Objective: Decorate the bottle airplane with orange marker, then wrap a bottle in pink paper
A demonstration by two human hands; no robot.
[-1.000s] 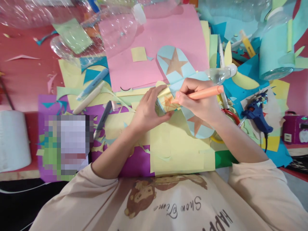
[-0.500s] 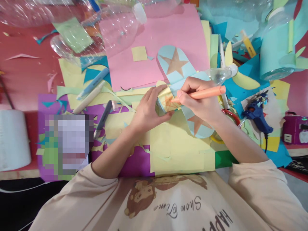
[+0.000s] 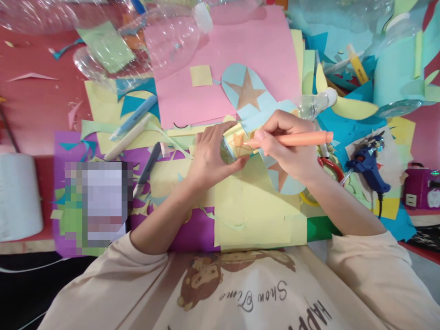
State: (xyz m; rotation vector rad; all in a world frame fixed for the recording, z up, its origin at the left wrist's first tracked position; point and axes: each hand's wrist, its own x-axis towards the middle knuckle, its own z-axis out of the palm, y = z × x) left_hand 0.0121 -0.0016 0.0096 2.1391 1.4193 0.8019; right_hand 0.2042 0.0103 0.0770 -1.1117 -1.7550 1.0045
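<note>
My left hand (image 3: 215,158) is closed around the tail end of a small plastic bottle (image 3: 311,106), fingers on top and thumb below. Yellow paper wraps the bottle's body, and a star outline in orange shows on it. Light blue paper wings (image 3: 271,107) with rounded ends stick out on both sides, each bearing a brown-orange star. Pinched in my right hand (image 3: 287,146) is an orange marker (image 3: 305,138), its tip at the star outline on the yellow paper. My right hand covers part of the bottle and the lower wing.
A blue glue gun (image 3: 369,162) and red-handled scissors (image 3: 332,167) lie to the right. Clear plastic bottles (image 3: 172,46) lie at the back left; a bottle wrapped in light green paper (image 3: 398,68) stands back right. Markers (image 3: 134,118), paper scraps and a pink sheet (image 3: 254,36) spread around.
The orange marker and my right hand have shifted slightly right. The winged bottle has turned or tilted a little in my left hand. The head view has moved slightly.
</note>
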